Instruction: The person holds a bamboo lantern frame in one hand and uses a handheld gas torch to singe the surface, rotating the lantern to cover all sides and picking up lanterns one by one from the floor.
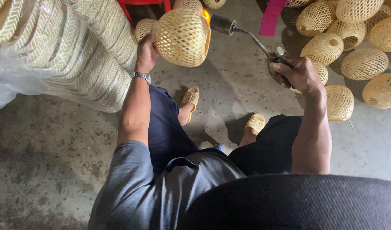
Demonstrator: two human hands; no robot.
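Note:
My left hand (146, 53) holds up a woven bamboo lampshade (181, 36), gripping its left side; a metal watch sits on that wrist. My right hand (298, 74) grips a gas torch (242, 32) whose long metal neck points left. A small orange flame burns at the torch nozzle, right against the upper right edge of the lampshade. I sit with both feet in woven sandals on the concrete floor (46, 145).
A heap of several similar woven bamboo shades (361, 64) lies on the floor at the upper right. A stack of woven rings wrapped in clear plastic (63, 51) fills the upper left. A red stool leg and a pink strip show at the top.

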